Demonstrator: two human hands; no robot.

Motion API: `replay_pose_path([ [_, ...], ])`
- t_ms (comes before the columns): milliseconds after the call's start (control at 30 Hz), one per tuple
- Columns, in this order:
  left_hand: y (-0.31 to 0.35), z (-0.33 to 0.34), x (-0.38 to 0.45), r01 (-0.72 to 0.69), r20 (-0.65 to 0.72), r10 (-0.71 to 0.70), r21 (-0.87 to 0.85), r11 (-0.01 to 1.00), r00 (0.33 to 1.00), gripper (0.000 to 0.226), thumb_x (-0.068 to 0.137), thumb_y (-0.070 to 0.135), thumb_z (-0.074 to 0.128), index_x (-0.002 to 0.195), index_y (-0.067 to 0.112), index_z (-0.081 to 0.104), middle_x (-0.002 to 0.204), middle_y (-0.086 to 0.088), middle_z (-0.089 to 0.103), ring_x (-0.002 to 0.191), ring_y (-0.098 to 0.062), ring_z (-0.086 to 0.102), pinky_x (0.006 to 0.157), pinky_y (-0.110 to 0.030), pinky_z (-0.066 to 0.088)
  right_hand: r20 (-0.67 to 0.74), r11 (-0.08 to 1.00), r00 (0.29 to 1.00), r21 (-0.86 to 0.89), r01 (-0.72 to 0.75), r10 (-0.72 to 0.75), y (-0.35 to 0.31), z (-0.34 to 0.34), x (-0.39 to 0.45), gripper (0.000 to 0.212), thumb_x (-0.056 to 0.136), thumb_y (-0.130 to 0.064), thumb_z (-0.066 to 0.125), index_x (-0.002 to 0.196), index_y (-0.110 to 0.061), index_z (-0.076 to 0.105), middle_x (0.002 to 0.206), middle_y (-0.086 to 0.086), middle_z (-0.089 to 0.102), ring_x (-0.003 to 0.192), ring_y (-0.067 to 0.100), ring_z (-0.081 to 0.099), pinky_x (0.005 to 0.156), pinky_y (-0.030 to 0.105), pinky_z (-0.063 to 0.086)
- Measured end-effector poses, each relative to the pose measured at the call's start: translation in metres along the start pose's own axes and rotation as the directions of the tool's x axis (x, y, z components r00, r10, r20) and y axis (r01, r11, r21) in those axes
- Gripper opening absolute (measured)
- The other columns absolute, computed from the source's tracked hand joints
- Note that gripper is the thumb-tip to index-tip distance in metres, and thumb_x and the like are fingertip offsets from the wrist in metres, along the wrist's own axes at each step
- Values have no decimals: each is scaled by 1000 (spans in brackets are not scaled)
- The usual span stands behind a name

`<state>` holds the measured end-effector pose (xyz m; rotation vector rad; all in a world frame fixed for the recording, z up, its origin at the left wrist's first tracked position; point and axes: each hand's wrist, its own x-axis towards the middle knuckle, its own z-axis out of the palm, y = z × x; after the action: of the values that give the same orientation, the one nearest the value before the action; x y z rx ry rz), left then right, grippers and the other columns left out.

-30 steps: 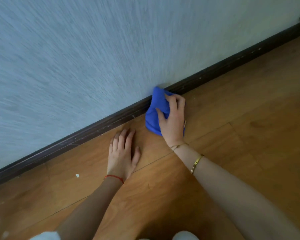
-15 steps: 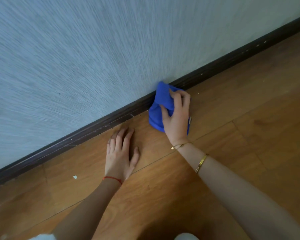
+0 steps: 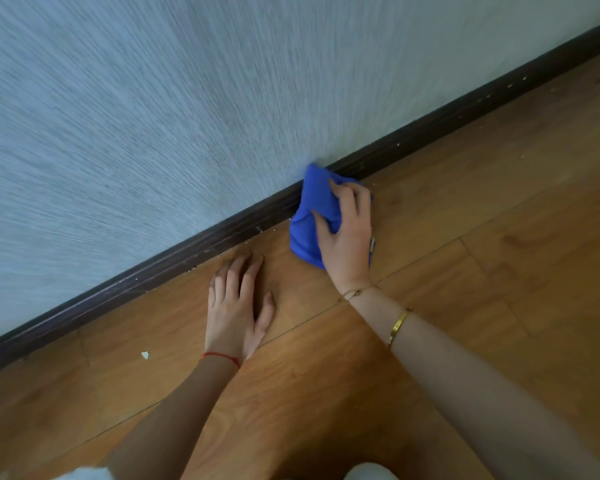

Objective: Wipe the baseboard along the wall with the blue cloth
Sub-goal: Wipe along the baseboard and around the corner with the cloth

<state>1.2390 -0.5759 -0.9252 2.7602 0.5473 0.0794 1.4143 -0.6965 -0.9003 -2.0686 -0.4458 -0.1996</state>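
A dark brown baseboard (image 3: 174, 258) runs diagonally from lower left to upper right, where the pale textured wall meets the wooden floor. My right hand (image 3: 347, 233) grips a bunched blue cloth (image 3: 314, 202) and presses it against the baseboard near the middle of the view. The cloth's top edge reaches the wall and its lower part lies on the floor. My left hand (image 3: 238, 306) rests flat on the floor just in front of the baseboard, left of the cloth, fingers spread and holding nothing.
Small pale crumbs (image 3: 258, 230) dot the baseboard and the floor seam along its length. A white chip (image 3: 145, 355) lies on the wooden floor (image 3: 499, 237) to the left of my left wrist. Floorboards stretch away to the right.
My right hand has slid the blue cloth a little to the right along the baseboard. My left hand has stayed planted on the floor.
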Motion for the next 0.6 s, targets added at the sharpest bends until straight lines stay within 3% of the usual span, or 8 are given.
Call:
replay_pose_path([
  [200, 1, -2, 0, 12, 50, -11, -13, 1000, 999, 61, 98, 46, 42, 150, 14, 41, 153, -8, 38, 138, -32, 38, 109, -53, 38, -271, 976, 938, 30, -214, 214, 25, -23, 45, 30, 83, -4, 67, 113, -2, 60, 112, 12, 54, 105, 21, 56, 93, 39, 48],
  [300, 2, -2, 0, 15, 51, -13, -26, 1000, 999, 61, 97, 46, 42, 148, 13, 43, 152, -8, 39, 137, -32, 39, 109, -53, 37, -207, 984, 963, 1, -176, 172, 15, -15, 34, 31, 87, -7, 67, 116, 0, 59, 114, 15, 53, 108, 23, 55, 95, 40, 48],
  [467, 2, -2, 0, 13, 47, -11, -38, 999, 999, 61, 96, 45, 44, 149, 14, 43, 153, -8, 38, 134, -32, 41, 106, -55, 39, -32, 999, 998, 22, -47, 47, -1, -1, -4, 43, 90, -17, 70, 130, -4, 59, 113, 10, 53, 106, 9, 52, 96, 20, 46],
  [533, 1, -2, 0, 16, 58, -14, -34, 999, 998, 61, 97, 46, 42, 150, 15, 41, 154, -8, 37, 135, -32, 40, 107, -55, 39, -38, 998, 998, 40, -58, 59, 6, -7, 2, 39, 89, -16, 71, 126, -6, 62, 114, 10, 55, 106, 14, 55, 95, 22, 47],
  [600, 1, -3, 0, 19, 67, -17, -35, 999, 998, 62, 97, 48, 40, 150, 16, 41, 154, -7, 36, 136, -32, 38, 107, -56, 38, -132, 992, 984, 45, -116, 121, 18, -19, 21, 37, 88, -15, 70, 123, -6, 64, 115, 11, 57, 106, 16, 56, 96, 26, 47],
])
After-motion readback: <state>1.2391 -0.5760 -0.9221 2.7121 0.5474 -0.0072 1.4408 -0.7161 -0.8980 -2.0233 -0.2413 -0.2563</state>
